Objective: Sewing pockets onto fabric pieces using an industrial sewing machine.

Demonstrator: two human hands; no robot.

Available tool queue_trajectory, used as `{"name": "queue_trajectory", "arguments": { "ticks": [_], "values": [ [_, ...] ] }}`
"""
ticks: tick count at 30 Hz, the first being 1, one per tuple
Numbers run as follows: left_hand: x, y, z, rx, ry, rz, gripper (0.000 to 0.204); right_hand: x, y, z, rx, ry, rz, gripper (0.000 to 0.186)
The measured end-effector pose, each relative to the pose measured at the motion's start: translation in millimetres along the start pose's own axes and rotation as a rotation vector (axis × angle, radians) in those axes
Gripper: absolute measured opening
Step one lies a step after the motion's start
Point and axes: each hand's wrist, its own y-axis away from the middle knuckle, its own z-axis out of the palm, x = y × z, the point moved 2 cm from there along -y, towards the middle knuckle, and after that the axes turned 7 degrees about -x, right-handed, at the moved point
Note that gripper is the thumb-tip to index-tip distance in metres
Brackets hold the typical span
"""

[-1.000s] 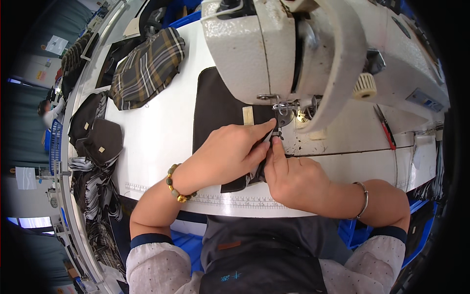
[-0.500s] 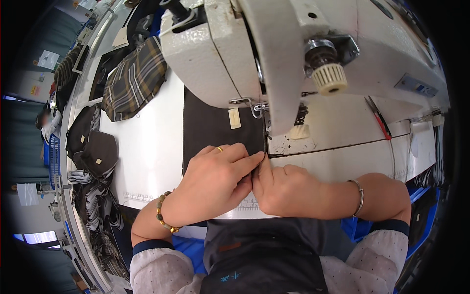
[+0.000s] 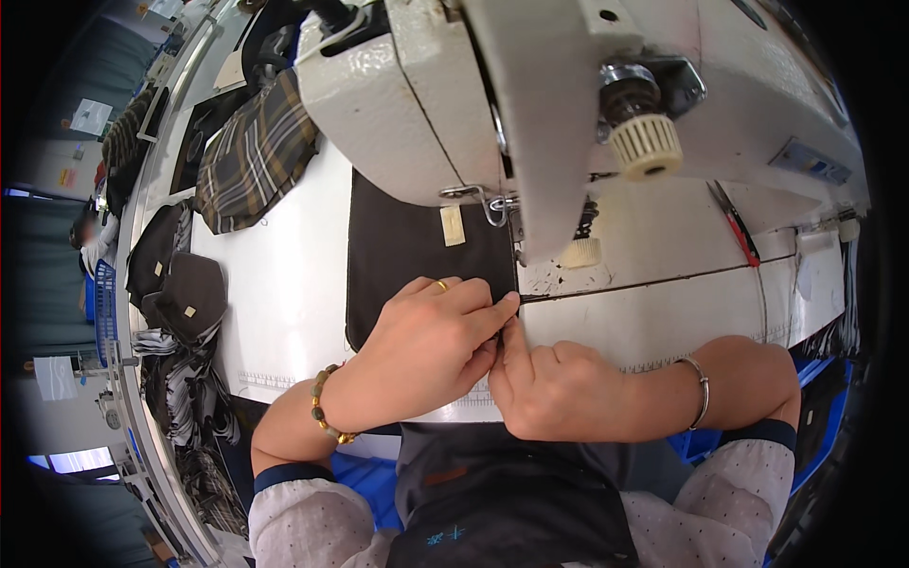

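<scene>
Dark fabric panel (image 3: 417, 260) lies flat at frame centre on white table (image 3: 284, 293), under the sewing machine (image 3: 530, 104). Left hand (image 3: 426, 346) and right hand (image 3: 554, 388) meet at its lower right edge, fingertips pinched on the fabric, probably a folded hem, hard to see. Plaid piece (image 3: 256, 156) upper left, dark bags (image 3: 180, 284) at left edge, red-handled snips (image 3: 734, 222) right
</scene>
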Motion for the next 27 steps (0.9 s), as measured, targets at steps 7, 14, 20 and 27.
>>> {"name": "queue_trajectory", "arguments": {
  "ticks": [7,14,20,27],
  "values": [
    [-6,-10,3,0.118,-0.129,0.010,0.037,10,-4,9,0.055,0.073,0.020,0.015],
    [-22,-25,9,0.227,-0.265,-0.001,0.036,26,-6,21,-0.004,0.029,0.104,0.022],
    [-28,-24,6,0.232,-0.285,-0.030,0.038,36,-8,23,-0.062,0.013,0.138,0.025],
    [-34,-16,-8,0.163,-0.051,-0.013,0.043,39,-8,19,-0.082,-0.006,0.124,0.025]
  ]
}}
